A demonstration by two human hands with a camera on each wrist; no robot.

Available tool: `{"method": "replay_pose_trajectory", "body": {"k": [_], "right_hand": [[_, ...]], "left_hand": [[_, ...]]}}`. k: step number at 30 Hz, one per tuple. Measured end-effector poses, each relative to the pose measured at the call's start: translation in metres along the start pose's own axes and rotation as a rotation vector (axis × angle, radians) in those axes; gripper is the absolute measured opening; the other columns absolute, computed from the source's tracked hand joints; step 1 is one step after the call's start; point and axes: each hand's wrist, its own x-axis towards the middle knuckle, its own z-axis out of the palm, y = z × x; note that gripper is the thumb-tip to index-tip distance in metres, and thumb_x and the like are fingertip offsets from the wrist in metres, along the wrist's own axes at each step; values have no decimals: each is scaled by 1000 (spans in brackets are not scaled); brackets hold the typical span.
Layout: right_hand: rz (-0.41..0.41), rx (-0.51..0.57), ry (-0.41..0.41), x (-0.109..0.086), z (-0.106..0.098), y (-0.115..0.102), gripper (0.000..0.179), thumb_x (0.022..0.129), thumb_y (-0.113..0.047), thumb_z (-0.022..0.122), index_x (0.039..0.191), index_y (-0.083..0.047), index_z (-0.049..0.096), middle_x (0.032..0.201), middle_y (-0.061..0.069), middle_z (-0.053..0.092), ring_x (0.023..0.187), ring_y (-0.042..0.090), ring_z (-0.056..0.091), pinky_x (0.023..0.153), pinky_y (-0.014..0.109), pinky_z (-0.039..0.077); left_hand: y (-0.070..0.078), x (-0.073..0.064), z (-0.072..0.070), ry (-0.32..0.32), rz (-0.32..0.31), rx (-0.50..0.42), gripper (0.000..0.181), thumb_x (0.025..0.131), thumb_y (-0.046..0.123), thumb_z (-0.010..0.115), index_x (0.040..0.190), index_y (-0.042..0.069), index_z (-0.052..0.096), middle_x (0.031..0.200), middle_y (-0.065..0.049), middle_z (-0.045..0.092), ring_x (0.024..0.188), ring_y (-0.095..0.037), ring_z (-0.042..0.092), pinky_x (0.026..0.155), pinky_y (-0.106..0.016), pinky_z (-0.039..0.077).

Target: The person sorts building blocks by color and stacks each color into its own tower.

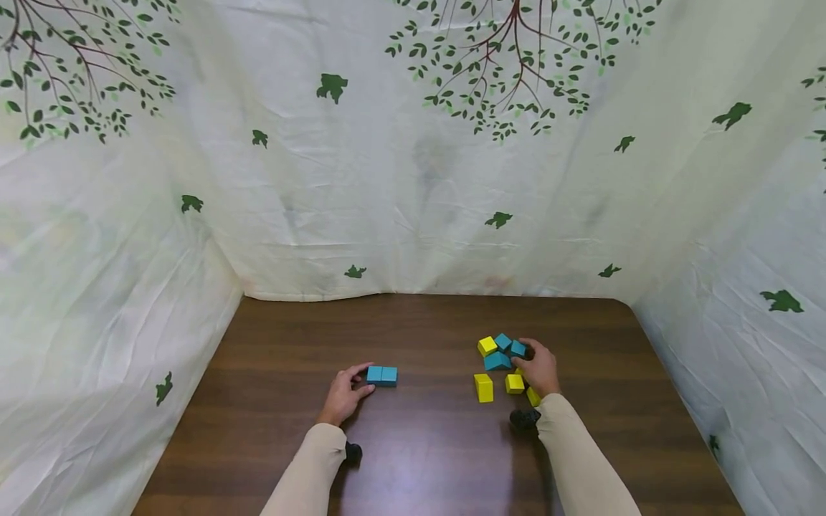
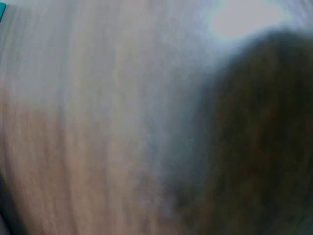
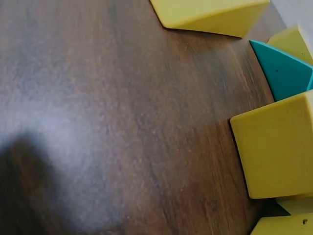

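Observation:
Two blue blocks (image 1: 382,376) stand side by side left of the table's middle. My left hand (image 1: 344,395) holds the left end of this pair, index finger along the far side and thumb along the near side. Over at the right, my right hand (image 1: 540,369) pinches a small blue block (image 1: 518,348) at the edge of a loose group. Beside it lie another blue block (image 1: 502,342) and a peaked blue block (image 1: 497,362). Neither hand's fingers show in the wrist views; a corner of blue (image 2: 2,10) enters the left one.
Several yellow blocks sit around the right hand, among them a taller one (image 1: 483,388) and a cube (image 1: 514,384). A yellow block (image 3: 274,152) looms close in the right wrist view. White leaf-printed cloth (image 1: 426,215) surrounds the brown table (image 1: 426,459).

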Motion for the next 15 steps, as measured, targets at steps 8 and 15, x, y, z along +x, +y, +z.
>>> {"method": "replay_pose_trajectory", "body": {"k": [8,15], "right_hand": [[35,-4,46,7,3,5,42,89,3,64,130,6,53,119,28,57,109,40,54,91,51,47],[43,-7,64,6,4,6,40,89,1,64,128,6,55,116,28,58,105,40,54,89,51,47]], "left_hand": [[1,0,0,-7,-7,13,41,84,4,72,125,8,64,107,-13,59,98,-28,51,86,-47,43],[2,1,-1,8,2,15,41,84,4,73,124,9,65,107,-13,60,97,-28,52,87,-48,43]]}}
